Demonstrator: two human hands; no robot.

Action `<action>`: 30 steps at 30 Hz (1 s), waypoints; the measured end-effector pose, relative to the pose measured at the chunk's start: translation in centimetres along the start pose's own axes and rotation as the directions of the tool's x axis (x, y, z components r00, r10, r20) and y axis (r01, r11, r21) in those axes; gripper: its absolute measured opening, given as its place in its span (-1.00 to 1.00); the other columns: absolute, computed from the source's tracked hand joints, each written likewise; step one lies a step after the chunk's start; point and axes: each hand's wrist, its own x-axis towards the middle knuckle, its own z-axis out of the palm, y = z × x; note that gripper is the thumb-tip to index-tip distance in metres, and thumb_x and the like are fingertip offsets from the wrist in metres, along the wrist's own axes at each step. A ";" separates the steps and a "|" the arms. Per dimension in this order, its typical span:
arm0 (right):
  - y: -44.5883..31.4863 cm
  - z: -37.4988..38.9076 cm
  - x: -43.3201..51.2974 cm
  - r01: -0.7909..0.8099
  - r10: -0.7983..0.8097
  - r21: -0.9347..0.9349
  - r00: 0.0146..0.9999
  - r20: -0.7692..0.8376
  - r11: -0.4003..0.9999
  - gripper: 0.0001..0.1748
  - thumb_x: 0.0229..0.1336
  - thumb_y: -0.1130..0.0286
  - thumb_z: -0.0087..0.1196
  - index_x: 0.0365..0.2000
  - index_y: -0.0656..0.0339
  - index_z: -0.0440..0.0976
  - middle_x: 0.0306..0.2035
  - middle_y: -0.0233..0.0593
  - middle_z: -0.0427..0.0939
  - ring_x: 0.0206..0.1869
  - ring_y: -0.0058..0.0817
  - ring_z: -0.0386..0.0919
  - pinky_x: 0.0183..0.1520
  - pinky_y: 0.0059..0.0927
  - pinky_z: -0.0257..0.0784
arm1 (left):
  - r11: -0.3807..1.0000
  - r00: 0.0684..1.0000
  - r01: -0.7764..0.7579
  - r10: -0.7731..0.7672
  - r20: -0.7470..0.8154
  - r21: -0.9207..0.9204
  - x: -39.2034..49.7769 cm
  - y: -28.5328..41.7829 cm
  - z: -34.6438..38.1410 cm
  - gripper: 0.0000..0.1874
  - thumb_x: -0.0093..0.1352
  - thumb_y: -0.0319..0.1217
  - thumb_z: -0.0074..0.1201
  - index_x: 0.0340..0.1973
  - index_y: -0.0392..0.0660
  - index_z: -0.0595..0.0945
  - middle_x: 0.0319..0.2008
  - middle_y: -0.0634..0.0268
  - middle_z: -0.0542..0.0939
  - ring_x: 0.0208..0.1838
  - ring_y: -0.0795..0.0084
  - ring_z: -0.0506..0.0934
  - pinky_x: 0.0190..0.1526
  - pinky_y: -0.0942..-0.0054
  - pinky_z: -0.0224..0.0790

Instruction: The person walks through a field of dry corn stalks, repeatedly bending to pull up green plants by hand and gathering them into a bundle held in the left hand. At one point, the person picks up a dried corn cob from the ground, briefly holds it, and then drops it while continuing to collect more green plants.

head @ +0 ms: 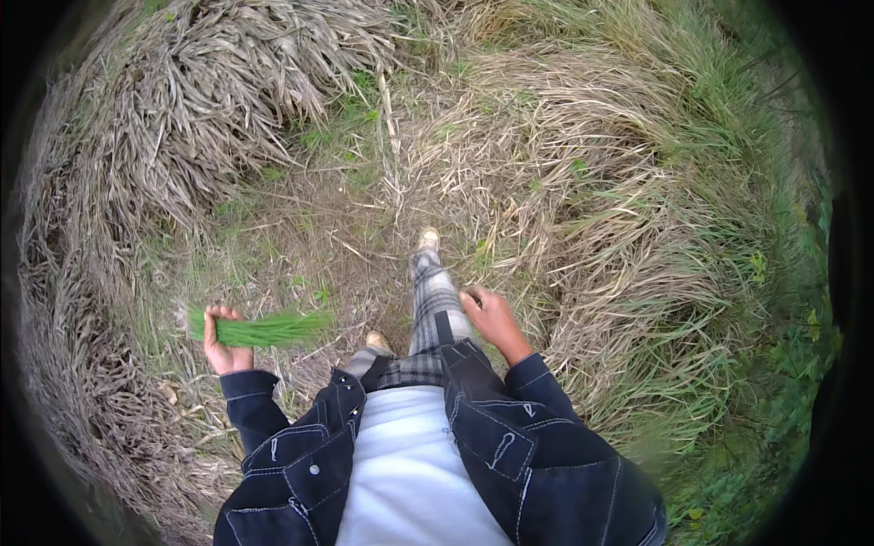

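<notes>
My left hand (227, 341) is closed around a bundle of long green grass blades (273, 330), held out to my left above the ground. The blades lie sideways, with their longer end pointing right across the view. Beside my right thigh hangs my right hand (495, 322), its fingers loosely curled and a gap showing between thumb and forefinger. Nothing is seen in it, though part of the palm is hidden. Plaid trousers (431, 293) and a pale shoe (429, 239) show that one foot is forward of the other shoe (377, 340).
A large heap of dry grey leaves (205, 89) rises at the upper left and continues down the left side. Long drooping grass (601, 205), part dry and part green, borders the right. A dry stalk (388, 112) lies ahead on the trodden ground (321, 211).
</notes>
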 end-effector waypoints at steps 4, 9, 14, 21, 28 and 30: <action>0.7 -1.9 7.7 -0.026 0.025 0.022 0.999 0.030 0.999 -0.66 0.11 0.17 -0.04 -0.29 0.26 0.48 -0.42 -0.02 0.56 -0.31 -0.09 0.53 -0.22 -0.22 0.39 | 0.997 0.999 0.048 -0.049 0.012 0.066 4.7 -2.8 3.6 -0.89 0.38 -0.34 -0.12 -0.28 -0.07 0.48 -0.55 0.48 0.40 -0.41 0.59 0.42 -0.23 0.50 0.35; 0.4 -7.3 17.4 -0.004 0.003 0.014 1.000 0.014 1.000 -0.66 0.11 0.19 -0.04 -0.28 0.28 0.48 -0.39 0.02 0.54 -0.30 -0.10 0.53 -0.23 -0.26 0.40 | 0.980 0.979 0.201 -0.201 0.033 0.013 10.7 -9.6 13.6 -0.87 0.39 -0.33 -0.14 -0.27 -0.07 0.46 -0.65 0.52 0.20 -0.57 0.65 0.23 -0.40 0.59 0.18; -2.5 -13.9 25.6 0.006 -0.006 0.017 1.000 -0.011 1.000 -0.66 0.12 0.21 -0.03 -0.28 0.29 0.48 -0.45 -0.03 0.56 -0.37 -0.23 0.56 -0.27 -0.35 0.42 | 0.956 0.954 0.292 -0.292 0.072 0.014 14.7 -13.7 22.3 -0.86 0.41 -0.34 -0.19 -0.26 -0.09 0.46 -0.68 0.53 0.20 -0.63 0.66 0.16 -0.47 0.60 0.10; -5.2 -16.6 33.0 0.017 -0.015 -0.052 0.999 0.042 0.999 -0.66 0.12 0.19 -0.06 -0.28 0.26 0.48 -0.38 0.04 0.55 -0.31 -0.12 0.54 -0.23 -0.27 0.42 | 0.974 0.975 0.223 -0.222 0.031 -0.043 19.0 -14.2 24.4 -0.86 0.41 -0.33 -0.18 -0.26 -0.08 0.45 -0.67 0.54 0.20 -0.64 0.68 0.16 -0.48 0.61 0.10; -6.6 -16.2 39.2 -0.005 0.005 -0.033 1.000 0.022 0.999 -0.63 0.11 0.15 -0.06 -0.25 0.25 0.48 -0.35 0.02 0.54 -0.28 -0.09 0.52 -0.21 -0.24 0.40 | 0.937 0.936 0.351 -0.350 -0.020 0.007 28.8 -17.1 27.7 -0.84 0.40 -0.33 -0.17 -0.22 -0.09 0.49 -0.66 0.55 0.20 -0.62 0.67 0.17 -0.46 0.59 0.12; -6.9 -16.2 41.0 -0.080 0.080 -0.010 0.997 -0.006 0.997 -0.63 0.11 0.15 -0.06 -0.25 0.26 0.48 -0.35 0.04 0.54 -0.27 -0.08 0.51 -0.20 -0.22 0.39 | 0.921 0.922 0.388 -0.386 -0.040 0.041 33.0 -18.1 28.8 -0.84 0.40 -0.33 -0.15 -0.23 -0.09 0.49 -0.65 0.54 0.21 -0.61 0.66 0.18 -0.46 0.59 0.12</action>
